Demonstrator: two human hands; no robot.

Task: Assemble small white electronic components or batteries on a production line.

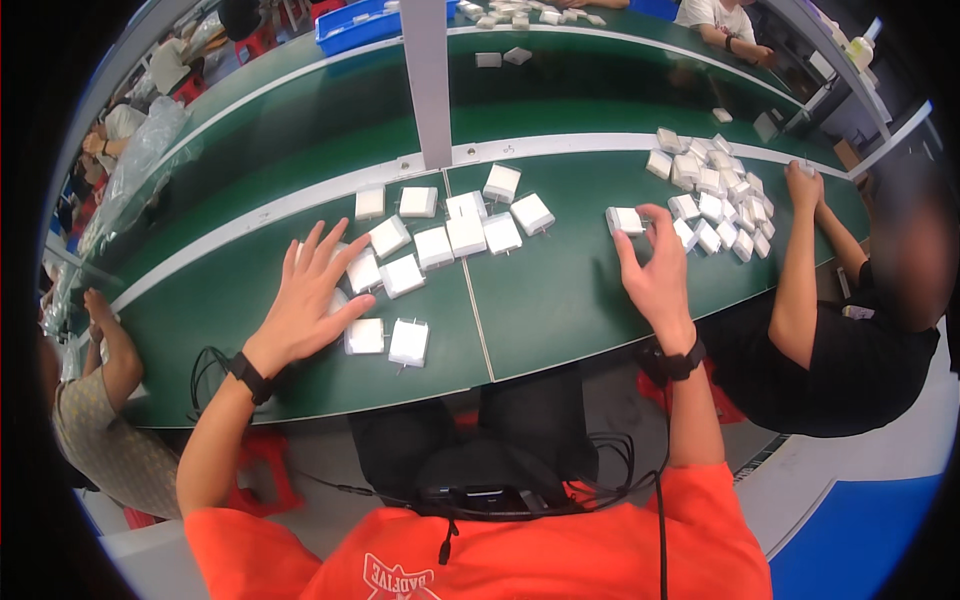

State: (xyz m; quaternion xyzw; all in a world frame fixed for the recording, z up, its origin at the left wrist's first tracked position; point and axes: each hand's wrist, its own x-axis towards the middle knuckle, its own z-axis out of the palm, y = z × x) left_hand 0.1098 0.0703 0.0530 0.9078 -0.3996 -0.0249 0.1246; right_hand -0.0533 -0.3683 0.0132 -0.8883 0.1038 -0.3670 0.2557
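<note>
We see the two hands over a green worktop (560, 310), and they are doing different things. The right hand (640, 228), to the right of the frame's centre, is closed to a pinch: its thumb and fingers have hold of one white block (624, 221). This held block sits at the fingertips, up and to the left of the palm. Its face looks nearly square, so we cannot be sure of a long axis; it seems a little wider from left to right. Whether it touches the worktop, we cannot tell.

The left hand (312, 295), left of centre, is flat with fingers spread wide. It grasps nothing that we can see, and it partly covers some blocks; whether it presses them is not clear to us.

The held block lies between the loose group of white blocks (465, 236) at the centre and the dense pile of white blocks (711, 208) at the right. The right hand is much nearer to that pile, while the left hand is at the loose group's left end.
</note>
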